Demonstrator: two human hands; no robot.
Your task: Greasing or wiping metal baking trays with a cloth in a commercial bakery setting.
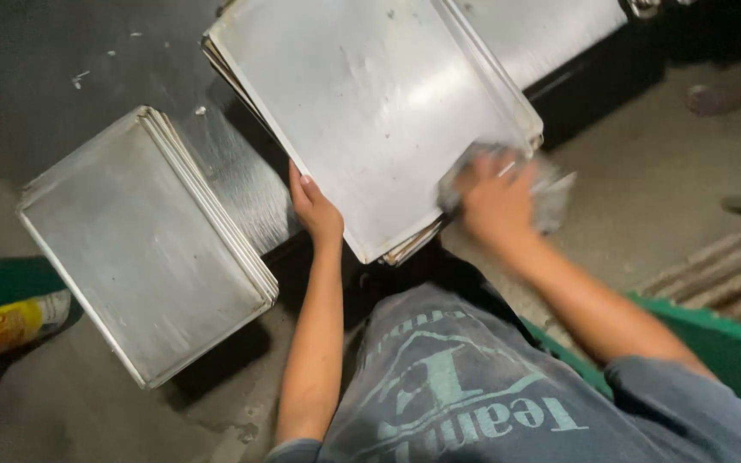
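A stack of flat metal baking trays (370, 103) lies on a steel table, its near corner toward me. My left hand (315, 208) grips the left edge of the top tray near that corner. My right hand (497, 201), blurred by motion, presses a grey crumpled cloth (551, 193) against the tray's right corner. A second stack of metal trays (143, 244) rests to the left, overhanging the table edge.
The steel table top (242, 176) shows between the two stacks. A green crate with a yellow-labelled bottle (19, 321) sits at the left on the floor. Another green crate edge (713, 334) and a ridged grate (731, 270) lie at the right.
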